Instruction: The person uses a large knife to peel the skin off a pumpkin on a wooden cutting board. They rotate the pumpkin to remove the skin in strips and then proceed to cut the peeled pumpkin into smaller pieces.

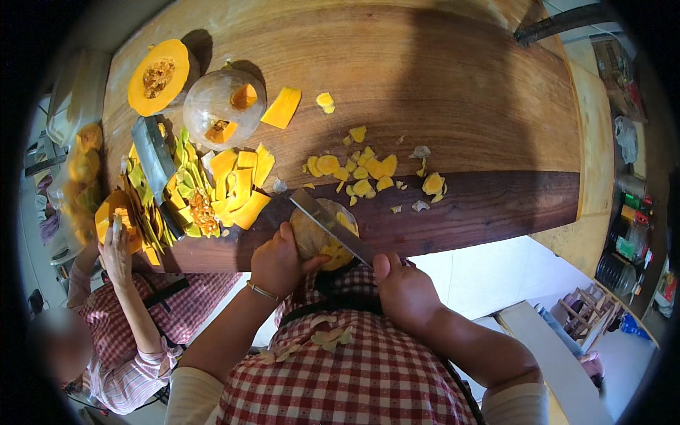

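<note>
My left hand grips the side of a partly peeled pumpkin at the front edge of the table. Patches of yellow flesh show on it where skin is gone. In my right hand is a kitchen knife, its blade lying across the top of the pumpkin. The knife's handle is hidden inside my fist. Just beyond the pumpkin, thin yellow parings are scattered over the dark strip of the wooden table.
A co-worker's hand holds a pumpkin piece at the left. Close by, a cleaver rests on green peelings beside orange slices. Behind them stand a pumpkin with cut-out openings and a halved pumpkin.
</note>
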The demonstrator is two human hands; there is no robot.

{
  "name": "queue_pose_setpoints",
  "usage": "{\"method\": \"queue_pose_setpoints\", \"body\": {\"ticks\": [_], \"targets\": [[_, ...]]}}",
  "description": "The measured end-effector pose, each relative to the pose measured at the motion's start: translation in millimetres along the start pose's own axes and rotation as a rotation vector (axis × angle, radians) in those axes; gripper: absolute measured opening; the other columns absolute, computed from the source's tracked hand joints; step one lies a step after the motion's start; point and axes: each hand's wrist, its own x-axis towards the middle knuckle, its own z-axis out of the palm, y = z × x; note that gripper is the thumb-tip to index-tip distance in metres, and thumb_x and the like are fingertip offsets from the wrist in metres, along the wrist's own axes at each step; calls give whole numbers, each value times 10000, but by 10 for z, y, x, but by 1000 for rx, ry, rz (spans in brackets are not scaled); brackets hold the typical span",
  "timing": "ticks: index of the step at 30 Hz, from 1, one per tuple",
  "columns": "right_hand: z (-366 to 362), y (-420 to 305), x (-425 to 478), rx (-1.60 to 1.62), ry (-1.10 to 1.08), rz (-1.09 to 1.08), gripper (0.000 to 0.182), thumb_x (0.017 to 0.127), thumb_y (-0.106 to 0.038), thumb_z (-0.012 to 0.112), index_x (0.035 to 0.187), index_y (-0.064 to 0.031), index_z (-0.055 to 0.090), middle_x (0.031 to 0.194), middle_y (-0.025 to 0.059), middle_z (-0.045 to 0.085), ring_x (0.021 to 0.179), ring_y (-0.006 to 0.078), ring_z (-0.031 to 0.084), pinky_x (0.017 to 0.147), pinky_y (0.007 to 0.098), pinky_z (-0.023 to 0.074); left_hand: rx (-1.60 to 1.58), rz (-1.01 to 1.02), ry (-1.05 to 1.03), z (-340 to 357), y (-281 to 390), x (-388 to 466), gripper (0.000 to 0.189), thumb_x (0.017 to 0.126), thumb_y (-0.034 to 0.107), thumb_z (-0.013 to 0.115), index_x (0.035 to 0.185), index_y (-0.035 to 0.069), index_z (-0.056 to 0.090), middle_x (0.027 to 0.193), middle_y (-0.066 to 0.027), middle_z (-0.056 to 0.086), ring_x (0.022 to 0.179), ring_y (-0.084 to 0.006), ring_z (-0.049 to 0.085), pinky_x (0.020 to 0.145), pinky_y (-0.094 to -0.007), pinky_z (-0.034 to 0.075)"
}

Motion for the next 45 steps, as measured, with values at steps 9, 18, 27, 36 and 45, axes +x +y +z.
{"method": "queue_pose_setpoints", "body": {"ticks": [9, 18, 27, 36, 45], "targets": [[76, 214, 467, -17, -75, -6, 199, 816, -58, 440, 975, 27, 353, 774, 238, 552, 660, 370, 587, 552, 425, 489, -19, -23, -27, 1, 21, -2, 789, 596, 592, 668, 987, -47, 418, 712, -167, 591, 603, -300, 618, 495, -349, 496], [-99, 113, 242, 34, -41, 48, 222, 832, -60, 426, 1014, 48, 357, 869, 253, 544, 721, 387, 589, 561, 432, 495, 4, 6, 26, 6, 11, 27, 781, 598, 603, 659, 966, -47, 429, 729, -172, 594, 594, -276, 622, 487, -334, 500], [-84, 22, 281, 56, -104, 81, 146, 833, -52, 393, 956, 24, 378, 888, 265, 538, 761, 394, 577, 629, 426, 486, -11, -42, -55, -24, 30, 31, 795, 614, 558, 686, 996, -77, 397, 718, -214, 594, 632, -316, 627, 503, -349, 502], [-8, -44, 881, 48, -73, 76, 243, 840, -89, 411, 1039, 47, 384, 912, 255, 558, 808, 390, 571, 692, 452, 467, 6, 4, 19, 14, 0, 37, 760, 634, 617, 621, 944, -46, 421, 745, -202, 596, 634, -295, 627, 514, -345, 503], [-238, 503, 414, 473, 570, -95, 284, 839, -124, 499, 1065, 20, 406, 822, 249, 568, 774, 391, 578, 662, 459, 449, 109, 30, 167, -205, 163, -90, 760, 668, 561, 625, 1090, -43, 438, 1063, -211, 497, 983, -313, 501, 792, -387, 441]]}}
